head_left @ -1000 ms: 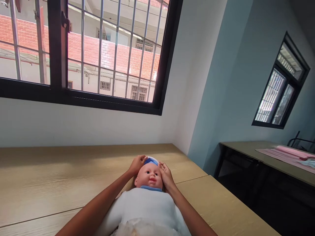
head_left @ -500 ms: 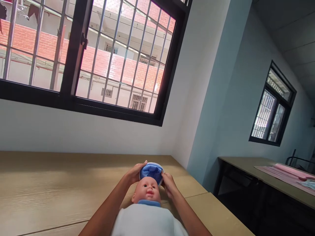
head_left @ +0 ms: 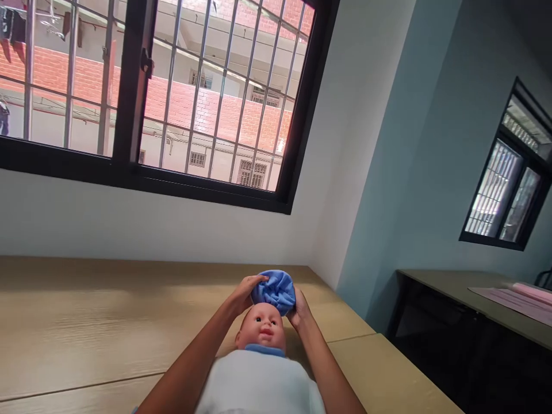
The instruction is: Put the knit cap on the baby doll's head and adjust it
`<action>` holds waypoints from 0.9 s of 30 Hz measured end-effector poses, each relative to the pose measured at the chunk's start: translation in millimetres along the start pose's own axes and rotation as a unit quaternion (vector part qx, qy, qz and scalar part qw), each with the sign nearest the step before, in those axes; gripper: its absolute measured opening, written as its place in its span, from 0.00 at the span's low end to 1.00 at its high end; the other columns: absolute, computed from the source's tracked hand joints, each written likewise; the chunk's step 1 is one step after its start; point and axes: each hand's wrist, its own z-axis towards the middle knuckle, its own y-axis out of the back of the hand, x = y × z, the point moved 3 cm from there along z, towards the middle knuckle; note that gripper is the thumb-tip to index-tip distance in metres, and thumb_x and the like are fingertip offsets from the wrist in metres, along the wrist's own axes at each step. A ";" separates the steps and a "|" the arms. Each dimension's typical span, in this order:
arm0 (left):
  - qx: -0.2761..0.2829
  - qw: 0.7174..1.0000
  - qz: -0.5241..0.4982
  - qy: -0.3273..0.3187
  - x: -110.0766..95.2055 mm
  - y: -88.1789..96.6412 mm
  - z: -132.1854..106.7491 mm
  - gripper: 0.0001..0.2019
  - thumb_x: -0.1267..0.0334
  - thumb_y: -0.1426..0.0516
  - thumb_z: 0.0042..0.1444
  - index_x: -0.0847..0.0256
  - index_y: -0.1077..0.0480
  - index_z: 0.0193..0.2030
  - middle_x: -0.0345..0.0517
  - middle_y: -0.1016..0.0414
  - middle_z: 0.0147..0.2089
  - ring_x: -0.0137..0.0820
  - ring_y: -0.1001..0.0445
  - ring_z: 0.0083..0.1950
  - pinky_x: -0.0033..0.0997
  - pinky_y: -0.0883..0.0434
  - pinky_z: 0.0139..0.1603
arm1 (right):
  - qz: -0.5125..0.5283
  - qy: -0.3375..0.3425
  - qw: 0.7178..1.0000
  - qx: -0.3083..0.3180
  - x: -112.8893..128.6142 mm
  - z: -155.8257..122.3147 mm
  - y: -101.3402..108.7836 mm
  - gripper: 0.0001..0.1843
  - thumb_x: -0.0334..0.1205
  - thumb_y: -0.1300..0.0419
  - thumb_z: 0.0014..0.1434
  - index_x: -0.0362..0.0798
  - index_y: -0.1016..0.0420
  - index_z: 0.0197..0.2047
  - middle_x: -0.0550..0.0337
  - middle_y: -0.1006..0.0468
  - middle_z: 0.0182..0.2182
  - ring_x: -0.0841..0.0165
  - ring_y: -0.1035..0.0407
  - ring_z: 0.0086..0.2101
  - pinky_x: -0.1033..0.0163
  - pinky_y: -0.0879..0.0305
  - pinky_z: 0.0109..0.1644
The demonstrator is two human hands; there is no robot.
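A baby doll (head_left: 263, 329) lies face up on the table, dressed in a white top (head_left: 261, 382) with a blue collar. Just past the crown of its bald head is a blue cloth cap (head_left: 276, 292), gathered and puckered on the side facing me. My left hand (head_left: 248, 292) grips the cap's left edge, thumb laid over the cloth. At the right edge, my right hand (head_left: 299, 309) holds the cap too, its fingers partly hidden behind the fabric. The cap's lower edge overlaps or touches the top of the head; I cannot tell which.
The light wooden table (head_left: 107, 322) runs to a white wall under a barred window (head_left: 215, 103). On the right, beyond a gap, a second table (head_left: 448, 279) carries pink cloth (head_left: 513, 299). A blue-grey wall section (head_left: 388, 218) stands between.
The cap has turned in my hands: its open inside faced me before, and now a puckered blue side does. The view has shifted slightly.
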 end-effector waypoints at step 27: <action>0.064 0.967 -0.238 -0.071 -21.6 -12.4 -8.7 0.24 0.50 0.51 0.61 0.69 0.36 0.55 0.58 0.27 0.50 0.44 0.30 0.53 0.43 0.35 0.56 | -0.136 0.171 0.975 0.031 20.4 -22.6 -37.6 0.37 0.48 0.31 0.42 0.50 0.35 0.55 0.51 0.31 0.53 0.59 0.36 0.52 0.56 0.37 0.54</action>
